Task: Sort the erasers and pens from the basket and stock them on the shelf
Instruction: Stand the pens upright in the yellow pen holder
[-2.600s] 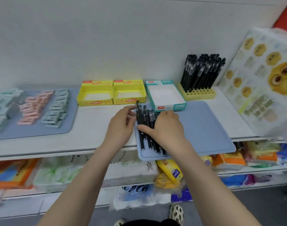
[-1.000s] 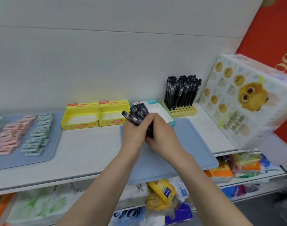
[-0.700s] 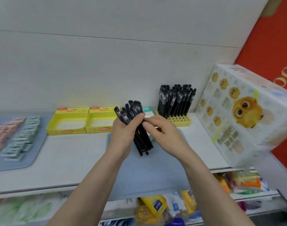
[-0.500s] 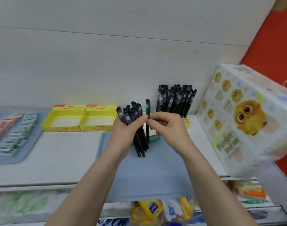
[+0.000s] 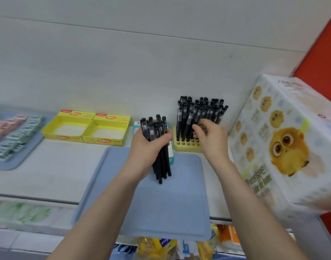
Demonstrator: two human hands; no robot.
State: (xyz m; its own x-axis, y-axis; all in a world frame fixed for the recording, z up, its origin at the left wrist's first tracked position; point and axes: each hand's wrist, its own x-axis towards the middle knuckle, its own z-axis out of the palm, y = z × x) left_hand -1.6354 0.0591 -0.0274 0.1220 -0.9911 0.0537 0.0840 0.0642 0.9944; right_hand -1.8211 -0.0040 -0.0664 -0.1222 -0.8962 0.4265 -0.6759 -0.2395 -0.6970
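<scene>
- The left hand [image 5: 149, 145] has lifted the bundle of pens [image 5: 161, 166] off the blue mat [image 5: 160, 203] and grips it upright above the mat's back edge.
- The right hand [image 5: 209, 137] has moved from the bundle to the yellow holder [image 5: 185, 146] at the back edge of the shelf [image 5: 57, 166]. Its fingers are curled among the standing pens [image 5: 198, 113]; whether they pinch one I cannot tell.
- Slotting pens in singly seems begun; most of the bundle remains.

The right hand [image 5: 210, 139] is hiding its grip behind curled fingers [image 5: 196, 128] among pens [image 5: 189, 117] standing in the yellow holder [image 5: 185, 146].
</scene>
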